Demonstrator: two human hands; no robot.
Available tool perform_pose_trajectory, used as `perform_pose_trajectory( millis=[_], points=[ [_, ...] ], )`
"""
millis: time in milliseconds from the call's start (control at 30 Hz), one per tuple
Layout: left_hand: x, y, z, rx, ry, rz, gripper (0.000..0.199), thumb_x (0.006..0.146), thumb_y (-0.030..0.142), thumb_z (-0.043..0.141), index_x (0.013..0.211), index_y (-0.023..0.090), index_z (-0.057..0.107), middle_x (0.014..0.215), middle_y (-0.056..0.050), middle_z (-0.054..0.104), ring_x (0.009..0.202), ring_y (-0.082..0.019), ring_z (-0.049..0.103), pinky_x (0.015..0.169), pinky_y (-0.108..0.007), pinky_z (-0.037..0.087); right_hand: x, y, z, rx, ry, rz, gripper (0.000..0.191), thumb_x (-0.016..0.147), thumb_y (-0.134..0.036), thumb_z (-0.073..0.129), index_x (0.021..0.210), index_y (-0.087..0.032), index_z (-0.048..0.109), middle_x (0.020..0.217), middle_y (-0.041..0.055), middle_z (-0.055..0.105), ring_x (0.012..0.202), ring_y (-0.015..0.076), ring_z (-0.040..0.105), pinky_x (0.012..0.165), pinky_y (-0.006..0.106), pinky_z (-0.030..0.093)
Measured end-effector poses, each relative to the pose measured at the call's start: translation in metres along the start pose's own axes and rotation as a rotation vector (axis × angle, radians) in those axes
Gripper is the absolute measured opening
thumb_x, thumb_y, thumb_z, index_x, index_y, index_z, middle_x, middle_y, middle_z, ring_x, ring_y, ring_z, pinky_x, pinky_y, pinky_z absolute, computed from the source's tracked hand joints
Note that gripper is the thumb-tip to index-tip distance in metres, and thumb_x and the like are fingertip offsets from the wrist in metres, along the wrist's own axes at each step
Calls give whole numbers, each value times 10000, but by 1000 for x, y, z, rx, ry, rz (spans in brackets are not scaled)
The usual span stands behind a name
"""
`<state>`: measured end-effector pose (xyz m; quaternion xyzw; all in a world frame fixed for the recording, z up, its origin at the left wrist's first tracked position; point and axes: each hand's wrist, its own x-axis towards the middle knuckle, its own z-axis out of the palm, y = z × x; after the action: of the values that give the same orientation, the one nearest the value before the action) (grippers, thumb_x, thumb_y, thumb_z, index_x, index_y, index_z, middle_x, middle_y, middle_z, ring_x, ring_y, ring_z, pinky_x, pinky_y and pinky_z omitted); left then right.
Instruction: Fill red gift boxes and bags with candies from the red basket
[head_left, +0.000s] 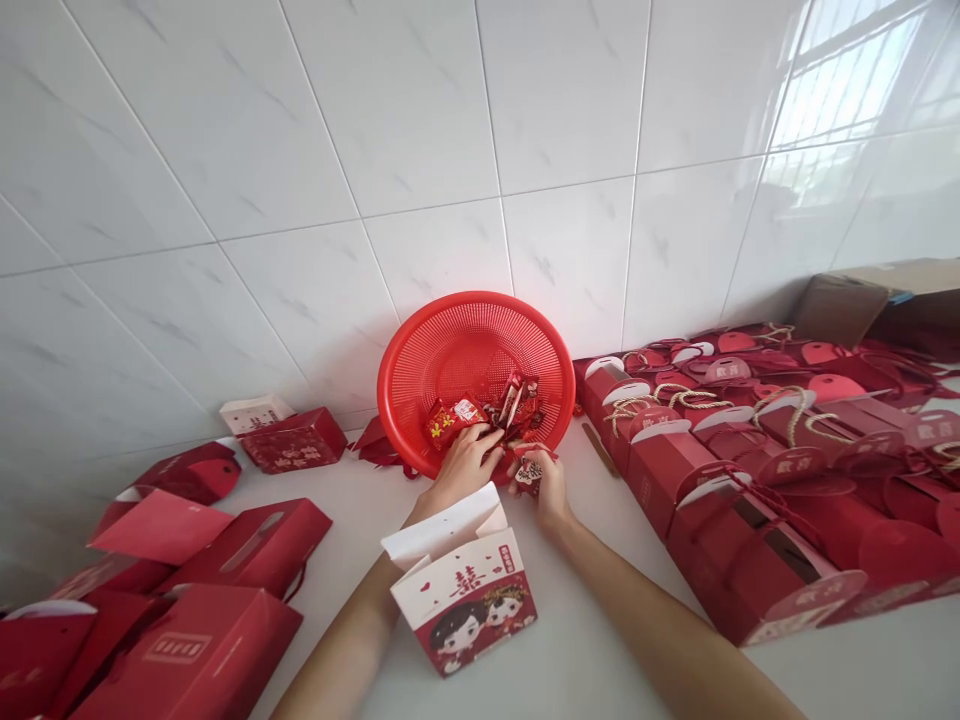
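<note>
A red plastic basket [480, 335] leans against the wall, its mouth tipped towards me, with wrapped packets in its lower part. My left hand [466, 462] reaches over the rim. Its fingers are stretched out over the packets, beside a red packet with yellow print [454, 418]. At the basket's lower right rim, my right hand [549, 487] is closed around a small red-and-white wrapped packet [529, 475]. Between my forearms stands an open-topped paper box [472, 595] with two cartoon figures, its white flap raised.
Rows of red gift boxes [757, 560] with cord handles fill the right side. More red boxes [202, 650] lie at the left. A brown cardboard carton [840, 305] sits at the far right, and a tiled wall [427, 100] closes off the back.
</note>
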<state>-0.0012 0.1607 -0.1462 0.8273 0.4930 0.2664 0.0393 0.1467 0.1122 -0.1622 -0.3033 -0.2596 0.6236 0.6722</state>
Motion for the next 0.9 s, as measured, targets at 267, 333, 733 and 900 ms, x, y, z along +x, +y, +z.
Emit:
perform_pose_trajectory(
  millis=[267,333,733,900],
  points=[
    [5,-6,-6,-172,80,-66,358,941,212,528,1244,173,715,1243,-110,735,1169,-246,684,1056,-398,532,-2,0,1,-2,-24,12,264,624,-360,605,796,-168,659,484,-5,622,315,139,490,347,245,326],
    [5,-5,-8,-183,128,-86,342,924,210,557,1216,168,729,1226,-113,746,1155,-254,696,1050,-405,540,-2,-1,1,-3,-23,14,276,622,-367,606,803,-166,661,493,0,629,325,146,505,351,247,330],
    [2,-1,-18,-102,267,-129,236,845,186,644,1051,214,756,1121,-64,783,1066,-250,721,999,-383,555,-4,-2,1,-8,-43,19,281,633,-403,588,787,-176,649,518,19,654,346,158,529,369,252,348],
    [2,-3,-21,-61,280,-110,198,820,147,626,985,205,718,1055,-65,771,1021,-251,710,949,-378,555,-3,0,1,-9,-46,17,272,632,-400,583,779,-179,641,512,16,650,329,152,512,358,249,335]
  ],
)
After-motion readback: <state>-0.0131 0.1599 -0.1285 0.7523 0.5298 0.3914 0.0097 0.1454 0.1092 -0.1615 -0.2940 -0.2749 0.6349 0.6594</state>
